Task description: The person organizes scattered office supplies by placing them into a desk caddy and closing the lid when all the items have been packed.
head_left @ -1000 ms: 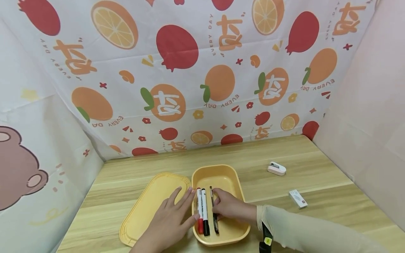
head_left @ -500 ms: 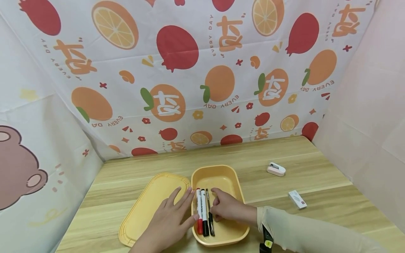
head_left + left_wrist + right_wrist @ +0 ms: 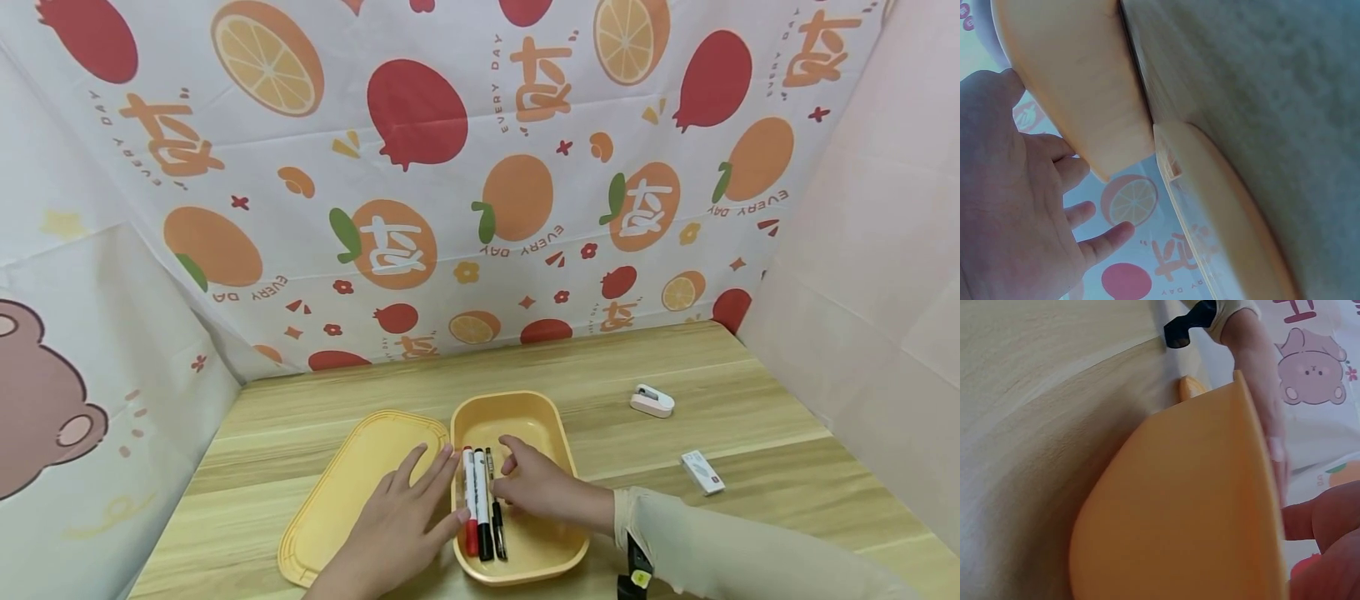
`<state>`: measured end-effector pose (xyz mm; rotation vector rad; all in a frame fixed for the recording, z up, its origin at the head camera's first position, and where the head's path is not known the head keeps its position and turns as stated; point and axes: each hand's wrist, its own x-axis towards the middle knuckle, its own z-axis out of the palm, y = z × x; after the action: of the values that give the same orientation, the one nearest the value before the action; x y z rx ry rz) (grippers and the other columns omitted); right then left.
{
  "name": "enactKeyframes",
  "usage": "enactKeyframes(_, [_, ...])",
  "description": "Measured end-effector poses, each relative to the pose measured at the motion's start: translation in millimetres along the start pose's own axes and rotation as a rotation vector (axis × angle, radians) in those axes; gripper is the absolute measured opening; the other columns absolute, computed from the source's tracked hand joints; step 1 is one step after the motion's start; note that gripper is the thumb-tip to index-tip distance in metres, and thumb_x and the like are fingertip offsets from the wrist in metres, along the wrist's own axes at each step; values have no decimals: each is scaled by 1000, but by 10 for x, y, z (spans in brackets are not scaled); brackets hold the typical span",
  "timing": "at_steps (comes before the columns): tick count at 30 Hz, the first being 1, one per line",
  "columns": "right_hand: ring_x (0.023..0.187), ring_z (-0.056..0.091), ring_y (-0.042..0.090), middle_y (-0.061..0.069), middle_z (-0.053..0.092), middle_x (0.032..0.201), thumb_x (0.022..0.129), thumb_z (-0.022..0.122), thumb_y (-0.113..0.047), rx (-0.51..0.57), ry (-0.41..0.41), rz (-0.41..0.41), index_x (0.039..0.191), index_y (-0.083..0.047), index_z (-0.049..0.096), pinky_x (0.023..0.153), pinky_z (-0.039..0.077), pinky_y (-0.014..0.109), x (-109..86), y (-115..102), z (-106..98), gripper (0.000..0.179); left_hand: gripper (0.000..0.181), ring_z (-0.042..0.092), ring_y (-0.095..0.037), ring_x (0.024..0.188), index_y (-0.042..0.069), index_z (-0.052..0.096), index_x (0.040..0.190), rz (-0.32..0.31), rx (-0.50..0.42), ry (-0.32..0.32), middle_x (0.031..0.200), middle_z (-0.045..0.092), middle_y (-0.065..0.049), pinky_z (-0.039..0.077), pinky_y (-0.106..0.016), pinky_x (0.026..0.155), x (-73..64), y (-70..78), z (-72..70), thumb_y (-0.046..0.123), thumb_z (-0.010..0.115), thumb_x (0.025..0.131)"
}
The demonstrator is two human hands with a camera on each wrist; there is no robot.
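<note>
Black pen (image 3: 497,521) lies in the yellow tub (image 3: 525,407), just left of your right grip (image 3: 542,483), black end toward the near rim. Your right grip: index finger stretched out, thumb and index apart, nothing pinched; thumb right at the pen's side, can't tell if it touches. Other fingers of it partly hidden. Your left grip (image 3: 401,517): fingers apart and fairly straight, nothing clamped; left wrist view has thumb and some fingertips at the tub's rim. Left of the pen, close beside it: black marker (image 3: 482,500), then red marker (image 3: 469,483). All three roughly parallel, lengthwise, on the tub's left side, coloured caps near you. Tub sits upright, around the middle of the bench (image 3: 600,358), toward its near side. Yellow lid (image 3: 360,483) lies flat to the left of the tub, its far right corner close against it, partly hidden by your left grip. Farther out: white-and-pink stapler (image 3: 652,401) toward the bench's far right corner; small white box (image 3: 702,472) nearer you, toward the right edge. Black strap (image 3: 636,567) at your right sleeve (image 3: 712,542). Fruit-print cloth (image 3: 465,179) hangs along the bench's far edge.
</note>
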<state>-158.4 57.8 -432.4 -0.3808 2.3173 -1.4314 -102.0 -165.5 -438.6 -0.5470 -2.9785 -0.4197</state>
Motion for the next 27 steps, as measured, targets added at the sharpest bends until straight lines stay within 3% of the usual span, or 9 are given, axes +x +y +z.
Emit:
enactKeyframes(4, [77, 67, 24, 19, 55, 121, 92, 71, -20, 36, -15, 5, 156, -1, 29, 66, 59, 37, -47, -71, -65, 79, 71, 21, -29, 154, 26, 36, 158, 2, 0, -3, 165, 31, 11, 31, -59, 114, 1, -4, 5, 65, 44, 99])
enactKeyframes(13, [86, 64, 25, 21, 54, 130, 98, 66, -30, 37, -33, -94, 153, -2, 37, 73, 58, 42, -176, -266, -332, 68, 72, 20, -28, 155, 26, 35, 158, 2, 12, -16, 165, 29, 11, 30, -57, 115, 3, -15, 2, 65, 45, 99])
enactKeyframes(21, [87, 59, 17, 16, 53, 133, 100, 64, -30, -10, 41, -120, 151, -4, 42, 72, 54, 34, -215, -256, -526, 61, 72, 20, -28, 154, 25, 36, 158, 9, 19, -7, 165, 30, 10, 31, -56, 115, -3, -21, 9, 65, 44, 99])
enactKeyframes(27, [100, 59, 18, 14, 52, 138, 100, 63, -34, -61, 107, -115, 152, -7, 41, 75, 54, 32, -237, -165, -663, 63, 72, 22, -28, 154, 24, 37, 157, 15, 23, 7, 165, 31, 10, 32, -55, 114, -1, -16, 6, 66, 44, 99])
